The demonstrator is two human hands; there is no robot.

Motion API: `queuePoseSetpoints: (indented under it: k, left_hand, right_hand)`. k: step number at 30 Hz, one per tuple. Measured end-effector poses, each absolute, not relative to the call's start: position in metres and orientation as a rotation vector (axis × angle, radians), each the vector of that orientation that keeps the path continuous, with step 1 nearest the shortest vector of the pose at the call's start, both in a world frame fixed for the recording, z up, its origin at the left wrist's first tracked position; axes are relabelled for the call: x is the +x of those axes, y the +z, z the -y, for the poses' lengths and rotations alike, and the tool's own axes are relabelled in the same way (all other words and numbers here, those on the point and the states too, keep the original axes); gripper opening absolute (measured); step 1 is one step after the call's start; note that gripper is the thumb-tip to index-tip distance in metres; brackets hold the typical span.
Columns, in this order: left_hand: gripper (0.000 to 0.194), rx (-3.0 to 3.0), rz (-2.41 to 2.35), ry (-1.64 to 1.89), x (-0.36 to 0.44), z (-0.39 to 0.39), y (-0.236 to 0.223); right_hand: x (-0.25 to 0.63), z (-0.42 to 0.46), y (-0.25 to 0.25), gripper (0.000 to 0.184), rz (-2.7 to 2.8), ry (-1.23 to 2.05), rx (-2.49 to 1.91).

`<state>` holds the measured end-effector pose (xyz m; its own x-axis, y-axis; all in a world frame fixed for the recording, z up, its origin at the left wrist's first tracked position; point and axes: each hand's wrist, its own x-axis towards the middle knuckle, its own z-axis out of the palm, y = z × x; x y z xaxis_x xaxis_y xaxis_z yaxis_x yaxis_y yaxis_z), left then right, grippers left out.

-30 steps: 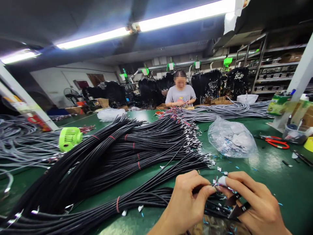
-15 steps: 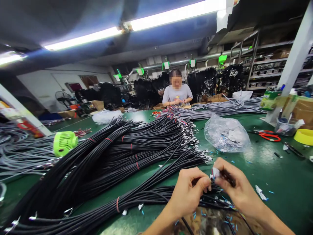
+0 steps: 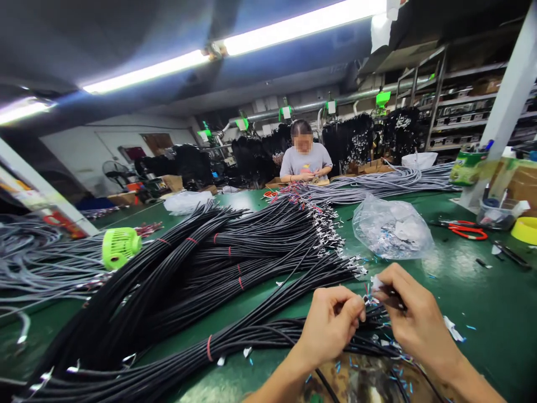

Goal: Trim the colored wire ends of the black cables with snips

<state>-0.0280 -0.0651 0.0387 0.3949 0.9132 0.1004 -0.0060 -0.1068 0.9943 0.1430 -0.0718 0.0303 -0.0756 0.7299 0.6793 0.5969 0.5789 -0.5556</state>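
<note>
My left hand pinches a black cable near its stripped end, where thin colored wires stick out. Just to the right, my right hand is closed with a white scrap between thumb and forefinger. Something dark shows under its curled fingers, too hidden to name. Below both hands lie more black cable ends and small blue bits. A bundle of black cables, tied with a red band, runs leftward from there.
A large pile of black cables covers the green table's middle. Beyond my hands sits a clear plastic bag of scraps. Red-handled pliers lie at right, a green fan at left. A co-worker sits opposite.
My right hand has moved slightly right, away from my left hand, with the white scrap. A gap with bare colored wires now shows between them. The view has shifted a little.
</note>
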Motion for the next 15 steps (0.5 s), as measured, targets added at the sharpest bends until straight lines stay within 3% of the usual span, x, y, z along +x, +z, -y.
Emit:
queuePoseSetpoints:
  k: [4, 9, 15]
  left_hand:
    - [0.054, 1.444, -0.867, 0.962, -0.031, 0.065, 0.038]
    - [0.056, 1.419, -0.855, 0.965, -0.031, 0.065, 0.036]
    - [0.055, 1.41, -0.833, 1.065, -0.034, 0.067, 0.043]
  right_hand:
    - [0.155, 0.067, 0.036, 0.008, 1.483, 0.034, -1.197]
    - [0.139, 0.072, 0.038, 0.013, 1.784, 0.24, -1.028]
    - [0.14, 0.07, 0.026, 0.023, 1.68, 0.265, -1.207]
